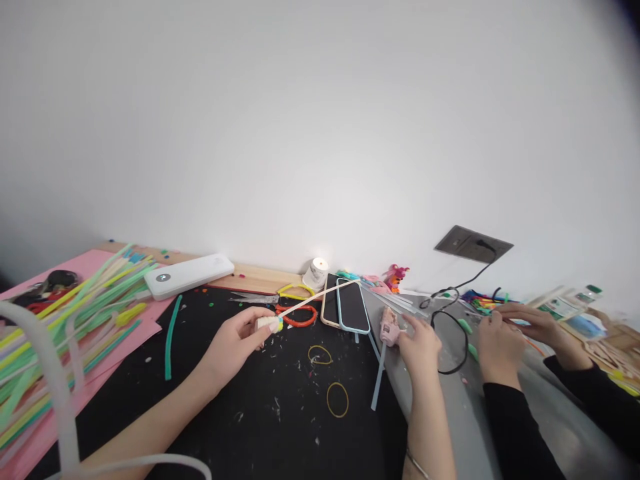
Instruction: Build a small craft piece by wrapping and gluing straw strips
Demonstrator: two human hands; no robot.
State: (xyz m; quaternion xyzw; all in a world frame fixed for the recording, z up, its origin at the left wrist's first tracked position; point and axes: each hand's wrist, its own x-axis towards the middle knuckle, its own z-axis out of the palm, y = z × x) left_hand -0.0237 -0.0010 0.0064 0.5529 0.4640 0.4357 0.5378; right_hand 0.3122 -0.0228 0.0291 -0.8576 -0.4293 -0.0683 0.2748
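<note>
My left hand (245, 333) is closed on a small cream-coloured piece (266, 323) above the black table mat. A thin wooden stick (320, 293) slants up and right from that piece, with bits of yellow and blue where they meet. My right hand (420, 343) has its thumb and fingers around the side of a pink hot glue gun (390, 328). A translucent glue stick (379, 377) sticks out of the gun's rear, toward me. My fingers partly hide the gun's handle.
Scissors (297, 315), two phones (353, 307) and a paper cup (316, 273) lie toward the wall. Rubber bands (337, 400) are on the mat. Pipe cleaners (45, 360) cover the left. A black cable (465, 340) runs to the wall socket. Another person's hands (503, 347) work at right.
</note>
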